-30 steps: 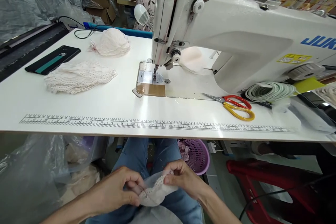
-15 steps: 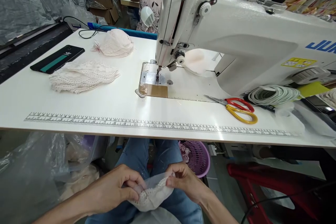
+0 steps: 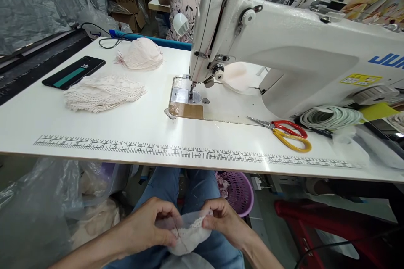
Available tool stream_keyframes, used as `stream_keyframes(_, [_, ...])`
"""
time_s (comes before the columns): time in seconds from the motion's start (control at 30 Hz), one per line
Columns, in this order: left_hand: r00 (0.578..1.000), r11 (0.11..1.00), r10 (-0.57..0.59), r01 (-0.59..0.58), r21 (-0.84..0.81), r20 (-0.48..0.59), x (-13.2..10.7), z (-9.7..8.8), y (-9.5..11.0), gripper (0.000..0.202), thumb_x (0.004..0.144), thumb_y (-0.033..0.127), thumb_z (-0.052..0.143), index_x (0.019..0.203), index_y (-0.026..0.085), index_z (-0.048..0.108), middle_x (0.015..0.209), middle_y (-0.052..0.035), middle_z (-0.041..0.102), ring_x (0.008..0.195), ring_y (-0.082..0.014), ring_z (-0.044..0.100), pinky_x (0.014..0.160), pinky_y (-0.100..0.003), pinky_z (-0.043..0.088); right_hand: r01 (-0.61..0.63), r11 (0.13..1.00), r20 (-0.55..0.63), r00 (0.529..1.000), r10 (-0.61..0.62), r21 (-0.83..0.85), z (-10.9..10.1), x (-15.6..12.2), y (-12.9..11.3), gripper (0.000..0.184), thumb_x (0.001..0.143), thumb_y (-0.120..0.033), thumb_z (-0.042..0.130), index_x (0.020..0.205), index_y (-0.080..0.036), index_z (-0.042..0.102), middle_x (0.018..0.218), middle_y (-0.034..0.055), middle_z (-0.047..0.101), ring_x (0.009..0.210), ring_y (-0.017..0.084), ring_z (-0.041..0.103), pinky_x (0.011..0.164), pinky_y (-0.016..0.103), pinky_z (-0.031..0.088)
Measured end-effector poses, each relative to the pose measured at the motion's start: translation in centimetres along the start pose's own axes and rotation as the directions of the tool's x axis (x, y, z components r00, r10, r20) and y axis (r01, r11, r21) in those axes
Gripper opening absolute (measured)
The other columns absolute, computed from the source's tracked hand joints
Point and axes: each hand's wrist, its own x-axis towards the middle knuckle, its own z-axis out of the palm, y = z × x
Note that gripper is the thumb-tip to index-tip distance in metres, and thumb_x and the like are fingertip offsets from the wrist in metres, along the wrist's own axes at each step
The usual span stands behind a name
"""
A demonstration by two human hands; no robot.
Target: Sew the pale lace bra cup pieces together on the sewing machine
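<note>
Head view: the cloth, sheer on the side toward the bench, with lace across it, is held over the lap, below the bench's near edge. Its long axis runs from hand to hand, roughly along that edge. The left hand pinches one end between thumb and fingers; the right hand pinches the other. A dark line (thread or seam, I cannot tell) crosses the cloth just beside the left thumb, so the left is nearer to it. Below the bench, rightward, is a purple basket; on the bench's right part lie scissors. Compared with half a second ago, that line shows more plainly, and the bench sits slightly farther right in view.
</note>
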Motion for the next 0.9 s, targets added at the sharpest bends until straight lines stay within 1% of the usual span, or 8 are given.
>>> stream_keyframes(0.13, [1.0, 0.999, -0.014, 0.014, 0.033, -0.006, -0.4, -0.3, 0.0, 0.023, 0.056, 0.027, 0.074, 0.076, 0.016, 0.069, 0.063, 0.0046, 0.051, 0.061, -0.013, 0.042, 0.052, -0.019, 0.028, 0.005, 1.0, 0.009, 1.0, -0.005, 0.002, 0.1, 0.0, -0.2, 0.034, 0.055, -0.04, 0.084, 0.066, -0.011, 0.069, 0.061, 0.002, 0.064, 0.056, 0.009, 0.055, 0.058, 0.023, 0.042])
stream_keyframes(0.27, [0.999, 0.992, -0.027, 0.031, 0.123, -0.035, -0.5, -0.6, -0.1, 0.029, 0.056, 0.038, 0.075, 0.078, 0.02, 0.07, 0.074, 0.0024, 0.055, 0.069, -0.0167, 0.047, 0.058, -0.021, 0.034, 0.007, 1.0, 0.012, 1.0, -0.007, -0.009, 0.3, -0.1, -0.4, 0.033, 0.056, -0.039, 0.083, 0.067, -0.011, 0.069, 0.061, 0.0015, 0.063, 0.055, 0.009, 0.054, 0.057, 0.022, 0.041])
stream_keyframes(0.37, [1.0, 0.988, -0.028, 0.029, 0.153, -0.011, -0.4, -0.7, 0.0, 0.031, 0.054, 0.04, 0.078, 0.077, 0.02, 0.072, 0.074, 0.0027, 0.051, 0.068, -0.0159, 0.045, 0.059, -0.021, 0.034, 0.008, 1.0, 0.01, 1.0, -0.008, -0.012, 0.4, 0.0, -0.5, 0.033, 0.055, -0.039, 0.084, 0.066, -0.011, 0.069, 0.061, 0.0011, 0.062, 0.055, 0.008, 0.052, 0.056, 0.021, 0.039])
stream_keyframes(0.5, [0.999, 0.997, 0.037, -0.039, 0.064, 0.036, -0.4, -0.8, 0.2, 0.021, 0.062, 0.035, 0.075, 0.073, 0.018, 0.075, 0.067, 0.0031, 0.044, 0.063, -0.0129, 0.04, 0.056, -0.022, 0.03, 0.01, 1.0, 0.006, 1.0, -0.01, -0.013, 0.3, 0.1, -0.4, 0.035, 0.053, -0.04, 0.084, 0.065, -0.012, 0.069, 0.06, 0.0006, 0.062, 0.055, 0.008, 0.051, 0.055, 0.021, 0.038])
stream_keyframes(0.63, [0.995, 0.993, 0.093, -0.089, -0.073, 0.041, -0.5, -0.7, 0.2, 0.015, 0.066, 0.031, 0.072, 0.07, 0.017, 0.076, 0.077, -0.0014, 0.057, 0.07, -0.0151, 0.049, 0.063, -0.023, 0.036, 0.014, 1.0, 0.001, 1.0, -0.014, -0.01, 0.1, 0.1, -0.4, 0.035, 0.053, -0.04, 0.084, 0.065, -0.011, 0.069, 0.06, 0.0007, 0.062, 0.054, 0.008, 0.051, 0.054, 0.02, 0.037])
stream_keyframes(0.7, [0.996, 0.99, 0.072, -0.065, -0.124, 0.05, -0.5, -0.7, 0.3, 0.016, 0.064, 0.032, 0.074, 0.069, 0.018, 0.077, 0.077, -0.0029, 0.064, 0.07, -0.0162, 0.052, 0.065, -0.024, 0.038, 0.019, 1.0, 0.002, 1.0, -0.019, -0.009, 0.1, 0.2, -0.5, 0.035, 0.053, -0.039, 0.084, 0.065, -0.011, 0.069, 0.06, 0.0008, 0.062, 0.054, 0.007, 0.051, 0.053, 0.02, 0.037])
stream_keyframes(0.83, [0.997, 0.994, -0.047, 0.052, -0.094, 0.06, -0.8, -1.0, 0.8, 0.02, 0.061, 0.033, 0.076, 0.072, 0.017, 0.077, 0.055, 0.0001, 0.063, 0.053, -0.0106, 0.042, 0.053, -0.021, 0.03, 0.026, 1.0, 0.014, 1.0, -0.026, 0.005, 0.2, 0.3, -0.7, 0.034, 0.053, -0.039, 0.084, 0.065, -0.011, 0.069, 0.06, 0.0011, 0.062, 0.055, 0.009, 0.053, 0.057, 0.022, 0.041])
stream_keyframes(0.9, [0.994, 0.991, -0.078, 0.087, -0.104, 0.082, -0.9, -1.1, 1.0, 0.021, 0.059, 0.033, 0.078, 0.074, 0.018, 0.078, 0.057, -0.0005, 0.066, 0.052, -0.01, 0.041, 0.052, -0.021, 0.029, 0.023, 1.0, 0.02, 1.0, -0.024, 0.013, 0.3, 0.3, -0.7, 0.035, 0.053, -0.04, 0.084, 0.065, -0.011, 0.068, 0.061, 0.0012, 0.062, 0.056, 0.009, 0.054, 0.059, 0.022, 0.042])
